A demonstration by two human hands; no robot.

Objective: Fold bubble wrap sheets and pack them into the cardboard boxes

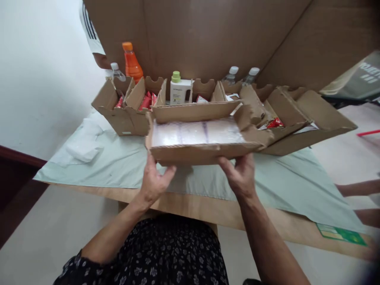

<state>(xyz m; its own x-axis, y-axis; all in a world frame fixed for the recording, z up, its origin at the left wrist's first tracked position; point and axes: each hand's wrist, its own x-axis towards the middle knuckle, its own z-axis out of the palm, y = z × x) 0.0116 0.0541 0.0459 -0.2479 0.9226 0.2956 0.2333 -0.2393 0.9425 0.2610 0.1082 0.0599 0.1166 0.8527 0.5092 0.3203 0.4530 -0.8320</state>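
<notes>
A shallow open cardboard box (190, 152) is held in front of me above the table, tipped so its inside shows. In it lies a whitish, shiny plastic-wrapped pack (192, 132) with faint purple bands. My left hand (156, 178) grips the box's near left corner, thumb out in front and fingers hidden beneath. Under the right part of the near side, my right hand (239, 174) is closed on the box, its fingertips hidden. Just behind stands a row of cardboard compartments (132, 120), several with red packets (146, 101) inside.
A pale green cloth (124, 166) covers the wooden table (208, 208). Crumpled clear plastic (84, 148) lies at left. Behind the compartments are an orange bottle (133, 65), a white bottle with green cap (179, 90) and clear bottles. Tall cardboard (208, 43) walls the back; other people stand beyond.
</notes>
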